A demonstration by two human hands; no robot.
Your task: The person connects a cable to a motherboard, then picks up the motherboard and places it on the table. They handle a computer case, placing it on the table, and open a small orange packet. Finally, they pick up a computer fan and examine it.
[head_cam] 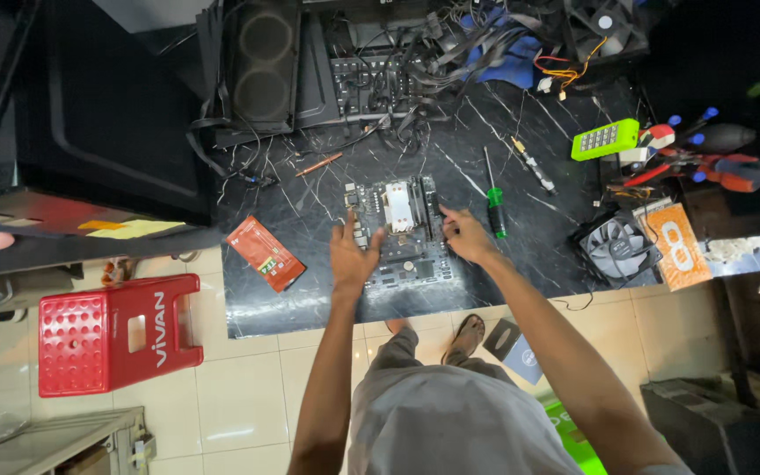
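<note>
A dark computer motherboard (402, 230) with a metal heatsink lies flat on the black marble worktop (310, 290). My left hand (352, 255) rests on the board's left side, fingers spread. On the board's right edge sits my right hand (464, 233), its fingers curled against the board. Whether either hand grips the board I cannot tell. A green-handled screwdriver (493, 204) lies just right of my right hand.
An open computer case (310, 66) with tangled cables sits at the back. A red packet (265, 253) lies left of the board. A case fan (616, 246), orange box (679, 246), green keypad (604, 139) and pliers (714, 167) crowd the right. A red plastic stool (116, 332) stands on the tiled floor.
</note>
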